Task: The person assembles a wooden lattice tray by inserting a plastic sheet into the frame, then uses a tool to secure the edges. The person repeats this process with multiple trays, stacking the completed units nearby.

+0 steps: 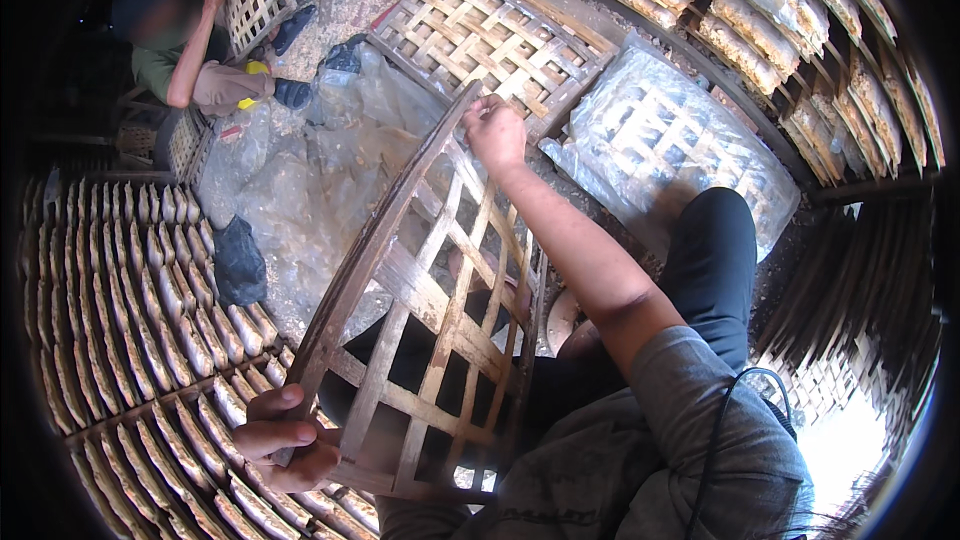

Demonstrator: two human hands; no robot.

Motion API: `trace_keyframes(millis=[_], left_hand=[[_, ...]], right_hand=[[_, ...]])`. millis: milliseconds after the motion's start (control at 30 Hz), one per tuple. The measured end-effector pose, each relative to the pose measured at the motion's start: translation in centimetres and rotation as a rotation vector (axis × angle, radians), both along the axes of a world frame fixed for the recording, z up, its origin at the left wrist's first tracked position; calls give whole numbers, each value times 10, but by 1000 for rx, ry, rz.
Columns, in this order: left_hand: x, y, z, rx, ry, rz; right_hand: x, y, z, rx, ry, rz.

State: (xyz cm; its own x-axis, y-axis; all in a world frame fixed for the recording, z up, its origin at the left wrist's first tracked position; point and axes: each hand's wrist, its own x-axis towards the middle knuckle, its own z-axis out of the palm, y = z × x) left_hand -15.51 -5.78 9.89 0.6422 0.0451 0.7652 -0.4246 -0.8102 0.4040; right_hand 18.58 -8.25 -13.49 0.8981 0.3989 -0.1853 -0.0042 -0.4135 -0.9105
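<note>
My left hand [285,437] grips the near corner of the woven bamboo tray [430,310]; my right hand [495,132] apparently clasps its far rim. I keep both grips firm, holding the tray tilted between them.

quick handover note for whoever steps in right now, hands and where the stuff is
Left hand: grip closed on the near lower corner of the bamboo lattice tray.
Right hand: grips the tray's far top edge; tray is tilted, held over the lap.
Nearby: second lattice tray flat on the ground ahead, plastic-covered tray to the right, rows of flat cakes on racks at left.
Done: tray lifted, empty.
Left: setting it down.
</note>
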Motion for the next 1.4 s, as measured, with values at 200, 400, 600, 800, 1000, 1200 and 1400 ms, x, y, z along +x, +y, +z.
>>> trace_keyframes(millis=[200,400,600,800,1000,1200,1400], left_hand=[[-8,8,0,128,79,59],[-3,5,-4,53,1,50],[-7,7,5,108,19,18],[-25,4,4,37,36,50],[-10,-6,7,-6,8,2],[-12,7,2,60,47,11],[-13,12,-1,109,79,68]], right_hand=[[8,3,-7,-15,74,-2],[18,1,-27,185,303,33],[15,-7,-31,248,197,172],[5,-18,-28,288,-209,183],[11,-29,-19,91,-577,299],[-4,-25,-14,313,-459,389],[-8,-29,-14,383,236,263]])
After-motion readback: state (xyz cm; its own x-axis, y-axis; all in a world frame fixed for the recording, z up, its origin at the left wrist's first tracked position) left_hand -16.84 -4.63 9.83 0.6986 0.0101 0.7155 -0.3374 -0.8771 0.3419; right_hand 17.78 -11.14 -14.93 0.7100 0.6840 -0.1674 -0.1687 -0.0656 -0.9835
